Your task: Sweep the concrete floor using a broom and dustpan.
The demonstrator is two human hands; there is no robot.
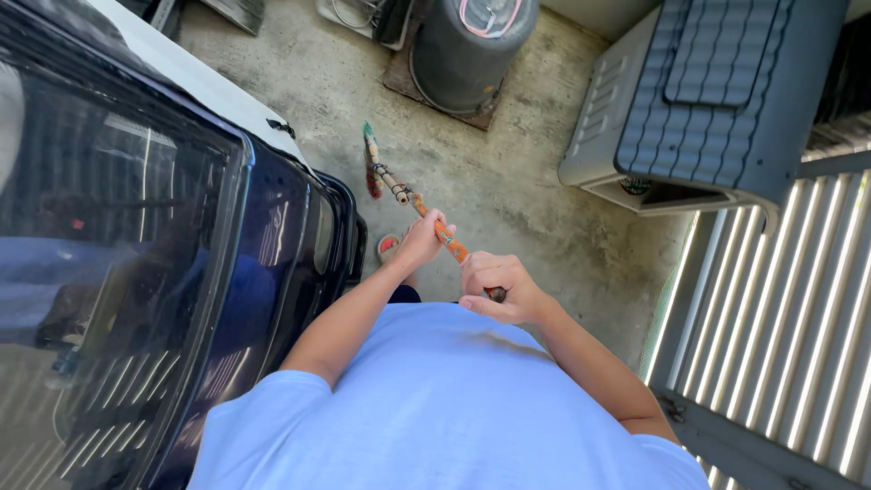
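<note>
I hold a long stick-like handle [399, 191] wrapped in orange, brown and green tape, pointing away from me and down toward the concrete floor, with a reddish tuft near its far end. My left hand [422, 238] is closed around the middle of the handle. My right hand [494, 286] grips its near end, close to my chest. Below both hands is my light blue shirt.
A dark car [181, 254] with a large glass window fills the left side, its rear edge close to my left arm. A grey plastic kennel [699, 100] stands at the right, a grey bin [467, 45] at the top, and a slatted metal gate [789, 327] at the lower right.
</note>
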